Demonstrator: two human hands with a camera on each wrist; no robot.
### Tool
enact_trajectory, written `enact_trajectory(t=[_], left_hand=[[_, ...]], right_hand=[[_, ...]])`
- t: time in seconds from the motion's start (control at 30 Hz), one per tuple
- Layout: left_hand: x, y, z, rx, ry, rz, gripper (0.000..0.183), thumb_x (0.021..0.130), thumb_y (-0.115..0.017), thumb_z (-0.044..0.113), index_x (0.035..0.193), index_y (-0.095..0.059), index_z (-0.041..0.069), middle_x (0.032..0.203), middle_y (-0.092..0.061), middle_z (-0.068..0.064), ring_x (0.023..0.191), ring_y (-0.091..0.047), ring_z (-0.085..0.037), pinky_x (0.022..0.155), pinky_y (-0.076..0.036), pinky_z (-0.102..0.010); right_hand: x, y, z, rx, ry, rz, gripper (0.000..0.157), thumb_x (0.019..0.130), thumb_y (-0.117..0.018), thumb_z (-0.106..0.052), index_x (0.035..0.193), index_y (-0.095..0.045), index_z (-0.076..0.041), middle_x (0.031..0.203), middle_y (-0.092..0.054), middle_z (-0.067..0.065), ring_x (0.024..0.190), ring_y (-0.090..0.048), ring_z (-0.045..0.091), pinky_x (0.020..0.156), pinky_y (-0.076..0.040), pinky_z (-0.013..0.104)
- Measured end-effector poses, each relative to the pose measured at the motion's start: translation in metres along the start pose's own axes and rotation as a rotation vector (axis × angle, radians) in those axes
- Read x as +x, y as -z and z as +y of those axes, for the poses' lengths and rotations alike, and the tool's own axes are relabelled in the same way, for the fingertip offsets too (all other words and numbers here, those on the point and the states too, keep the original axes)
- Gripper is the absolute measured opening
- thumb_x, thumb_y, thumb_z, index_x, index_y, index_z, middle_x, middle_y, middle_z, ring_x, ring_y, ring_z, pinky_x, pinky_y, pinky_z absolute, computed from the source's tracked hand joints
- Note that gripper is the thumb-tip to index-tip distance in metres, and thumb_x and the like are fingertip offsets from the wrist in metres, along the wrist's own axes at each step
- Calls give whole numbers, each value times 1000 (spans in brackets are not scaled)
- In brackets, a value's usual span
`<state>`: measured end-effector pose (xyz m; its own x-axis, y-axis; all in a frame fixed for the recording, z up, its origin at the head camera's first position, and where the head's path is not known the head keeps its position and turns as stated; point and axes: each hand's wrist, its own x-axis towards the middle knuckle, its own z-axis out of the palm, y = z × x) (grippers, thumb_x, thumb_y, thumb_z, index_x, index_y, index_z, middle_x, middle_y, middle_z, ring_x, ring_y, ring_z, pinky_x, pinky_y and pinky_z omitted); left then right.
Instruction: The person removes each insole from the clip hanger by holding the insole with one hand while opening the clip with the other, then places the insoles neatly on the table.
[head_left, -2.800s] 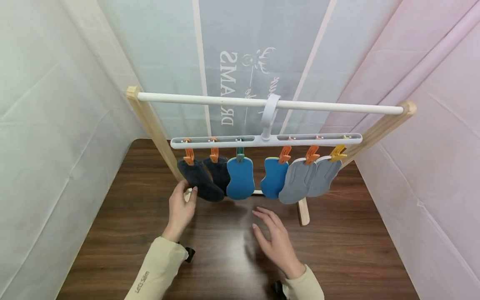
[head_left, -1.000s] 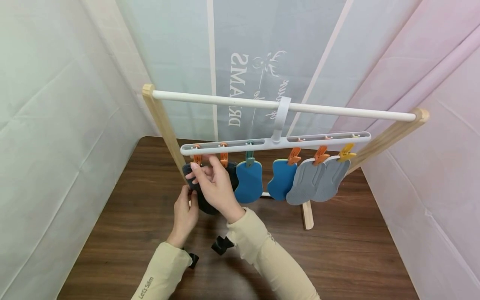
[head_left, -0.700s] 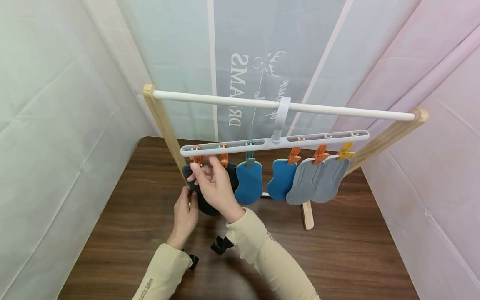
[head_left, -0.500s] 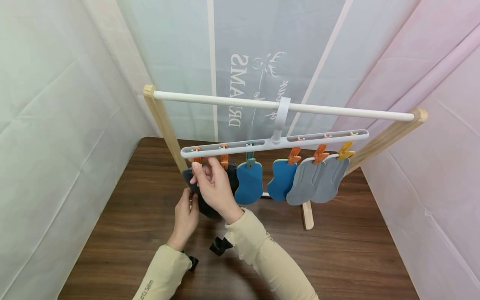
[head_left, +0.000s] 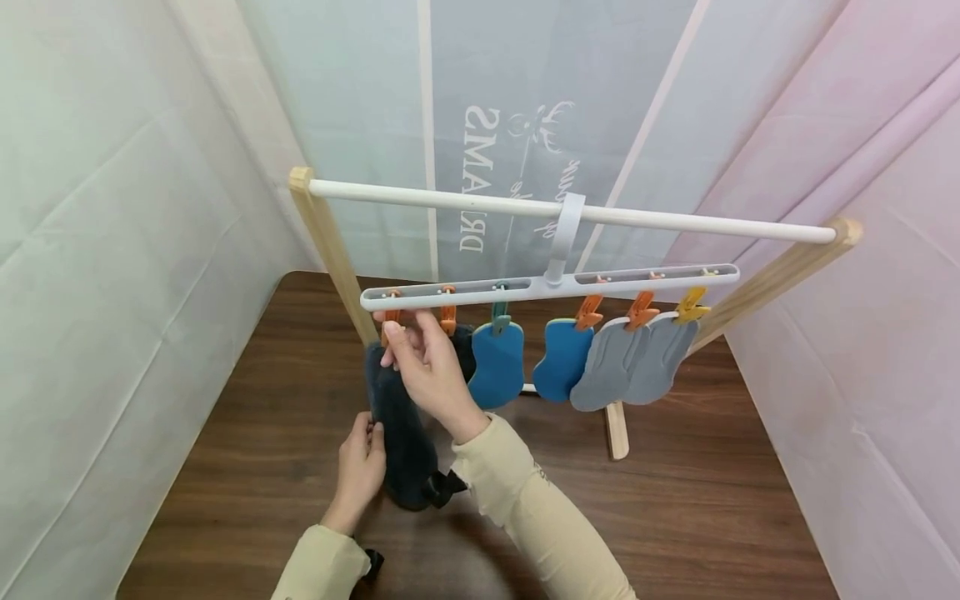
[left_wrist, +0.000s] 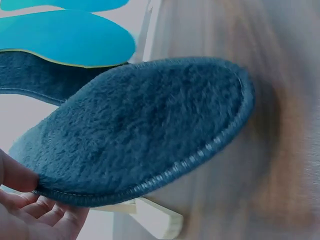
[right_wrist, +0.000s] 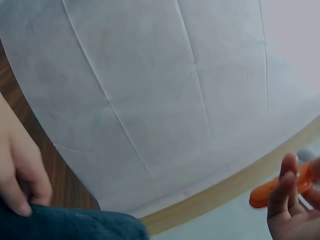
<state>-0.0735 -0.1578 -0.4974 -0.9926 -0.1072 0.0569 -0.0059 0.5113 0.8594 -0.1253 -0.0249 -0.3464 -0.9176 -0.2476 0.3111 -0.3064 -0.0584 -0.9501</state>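
Observation:
My left hand (head_left: pixel 358 471) pinches the side edge of a dark fuzzy insole (head_left: pixel 405 442), which hangs low beside the rack. Its plush face and stitched rim fill the left wrist view. My right hand (head_left: pixel 435 375) holds the leftmost orange clip (right_wrist: pixel 262 196) between thumb and fingers, just under the left end of the grey hanger (head_left: pixel 465 301). In the right wrist view a gap lies between this clip and the insole's end. Partly hidden behind my right hand, a second dark insole (head_left: pixel 465 354) hangs from another orange clip (head_left: pixel 448 319).
Two blue insoles (head_left: pixel 497 362) and two grey insoles (head_left: pixel 611 367) hang along the hanger from green, orange and yellow clips. The hanger hooks over a white rod (head_left: pixel 675 220) between wooden posts (head_left: pixel 333 250). Below is a dark wood table (head_left: pixel 675 500), with pale curtains around it.
My right hand has come up to the leftmost orange clip. The dark insole has come out of that clip and moved down with my left hand; the hanger has tilted left.

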Motion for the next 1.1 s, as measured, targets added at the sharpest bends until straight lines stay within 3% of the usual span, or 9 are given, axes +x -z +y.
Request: enact_trajectory(t=[0.23, 0.47, 0.77, 1.1], left_hand=[[-17, -8, -6, 16, 13, -32, 7, 98, -47, 2, 98, -53, -2, 70, -50, -6, 56, -40, -8, 54, -36, -23], [-27, -18, -4, 24, -24, -17, 5, 95, -50, 1, 93, -55, 0, 71, -52, -4, 60, -44, -7, 57, -38, -22], [-38, -27, -1, -29, -24, -93, 6, 96, -49, 2, 93, -54, 0, 73, -54, -5, 59, -42, -5, 55, -38, -21], [-46, -29, -1, -13, -7, -99, 5, 95, -50, 2, 93, -54, 1, 80, -60, -9, 66, -49, -10, 61, -42, -24]], right_hand=[[-1, 6, -1, 22, 20, -77, 38, 103, -43, -11, 140, -39, -7, 133, -52, 17, 80, -61, 27, 68, -49, 28], [-3, 6, -4, 46, -3, -57, 39, 101, -47, -9, 139, -41, -4, 121, -56, 26, 85, -63, 39, 75, -51, 54], [-6, 8, -5, 6, -60, -44, 44, 101, -50, -14, 143, -40, -13, 135, -53, 12, 91, -65, 36, 70, -52, 30], [-9, 9, -7, -24, -136, -34, 48, 101, -50, -22, 146, -37, -12, 141, -50, 11, 96, -65, 35, 73, -54, 33]])
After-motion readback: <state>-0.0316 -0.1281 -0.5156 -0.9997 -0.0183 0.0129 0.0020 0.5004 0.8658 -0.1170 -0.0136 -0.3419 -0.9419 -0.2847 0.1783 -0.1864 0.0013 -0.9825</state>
